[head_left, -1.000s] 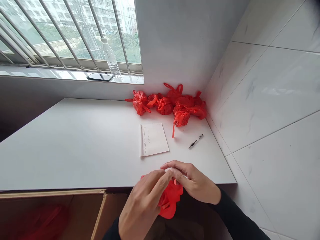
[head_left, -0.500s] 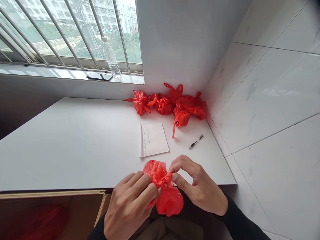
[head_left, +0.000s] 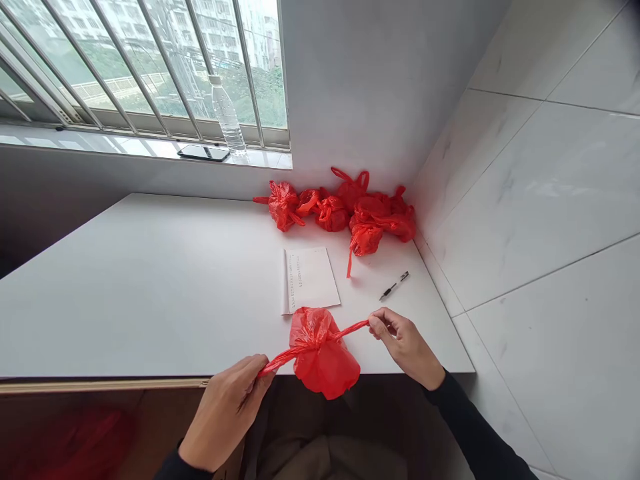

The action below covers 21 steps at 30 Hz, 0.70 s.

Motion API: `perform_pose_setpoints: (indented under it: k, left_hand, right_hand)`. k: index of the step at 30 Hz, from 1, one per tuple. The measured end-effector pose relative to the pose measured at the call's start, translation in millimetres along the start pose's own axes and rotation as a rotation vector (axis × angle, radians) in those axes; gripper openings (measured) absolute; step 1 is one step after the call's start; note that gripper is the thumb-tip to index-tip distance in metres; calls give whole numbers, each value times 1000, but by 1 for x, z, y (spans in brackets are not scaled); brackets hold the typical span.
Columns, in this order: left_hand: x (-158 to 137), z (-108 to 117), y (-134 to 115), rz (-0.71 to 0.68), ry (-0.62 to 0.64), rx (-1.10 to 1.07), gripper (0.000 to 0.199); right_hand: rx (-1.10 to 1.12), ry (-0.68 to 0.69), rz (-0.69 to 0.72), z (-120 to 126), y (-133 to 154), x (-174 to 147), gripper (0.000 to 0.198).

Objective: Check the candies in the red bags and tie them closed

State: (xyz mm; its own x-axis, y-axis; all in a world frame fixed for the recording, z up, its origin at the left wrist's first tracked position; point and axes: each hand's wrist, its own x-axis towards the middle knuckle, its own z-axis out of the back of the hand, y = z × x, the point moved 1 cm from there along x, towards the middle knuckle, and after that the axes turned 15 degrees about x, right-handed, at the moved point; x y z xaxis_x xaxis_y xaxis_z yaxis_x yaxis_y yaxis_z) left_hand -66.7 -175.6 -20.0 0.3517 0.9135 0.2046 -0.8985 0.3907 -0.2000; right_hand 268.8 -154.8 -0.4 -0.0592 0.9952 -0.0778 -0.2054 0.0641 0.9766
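Left hand (head_left: 226, 408) apparently clenched, right hand (head_left: 407, 348) pinching.

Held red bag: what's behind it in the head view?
Past the held red bag, the notepad and white table show. The bag covers a bit of the notepad's near edge and a stretch of the table's front edge; anything else right behind it can't be seen.
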Motion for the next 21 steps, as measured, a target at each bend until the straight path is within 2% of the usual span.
perform_pose_setpoints:
  k: [4, 6, 8, 10, 11, 14, 16, 19, 21]
  left_hand:
    - [12, 7, -11, 31, -69, -61, 13]
    - [17, 9, -27, -15, -140, -43, 41]
    - [21, 5, -50, -169, -145, -8, 60]
    - [27, -4, -69, -341, -41, -36, 64]
    - [31, -9, -74, -369, -1, -72, 58]
    - [33, -12, -68, -257, -11, -86, 34]
    - [21, 0, -57, -129, -72, -130, 31]
    - [-13, 30, -34, 159, -212, -252, 32]
    - [-42, 48, -12, 408, -326, -340, 22]
  right_hand:
    - [16, 8, -33, -2, 1, -2, 46]
    - [23, 49, -26, -6, 3, -8, 45]
    - [34, 103, -14, -9, 2, -18, 42]
    - [29, 122, -17, -8, -5, -26, 40]
    - [16, 112, -31, -5, -12, -28, 40]
    - [-6, -6, -73, 8, -34, -27, 51]
    - [-13, -62, -107, 17, -48, -25, 60]
    - [-4, -134, -141, 26, -62, -27, 63]
    - [13, -162, -170, 28, -70, -29, 60]
